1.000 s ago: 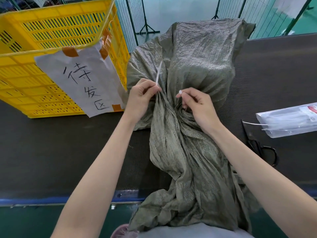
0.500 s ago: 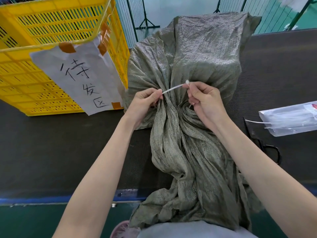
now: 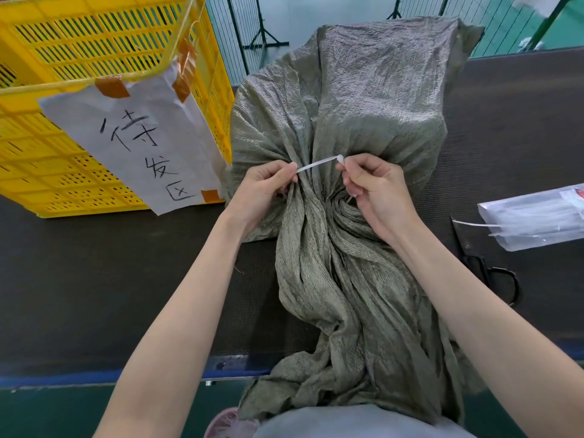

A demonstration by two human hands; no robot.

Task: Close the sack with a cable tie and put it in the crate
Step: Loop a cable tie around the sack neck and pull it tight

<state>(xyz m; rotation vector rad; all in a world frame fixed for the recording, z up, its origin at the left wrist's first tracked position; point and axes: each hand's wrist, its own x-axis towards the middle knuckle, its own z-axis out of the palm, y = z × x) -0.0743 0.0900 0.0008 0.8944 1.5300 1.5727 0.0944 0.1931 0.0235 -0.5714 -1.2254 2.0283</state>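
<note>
An olive-green woven sack [image 3: 363,99] lies on the dark table, its neck gathered into folds at the middle and its loose mouth trailing over the near edge. A white cable tie [image 3: 319,164] spans the top of the gathered neck. My left hand [image 3: 265,191] pinches the strap end of the tie at the left side of the neck. My right hand [image 3: 376,191] pinches the head end at the right side. The rest of the tie is hidden under the folds. A yellow slotted crate [image 3: 94,42] stands at the back left.
A white paper sign [image 3: 139,143] with handwriting is taped to the crate's near wall. At the right lies a clear bag of spare cable ties [image 3: 534,216], with black scissors [image 3: 486,267] next to it. A wire fence stands beyond the table.
The strap end has swung from upright to lying across the neck toward my right hand. Both hands have drawn close to the tie's two ends over the sack's neck.
</note>
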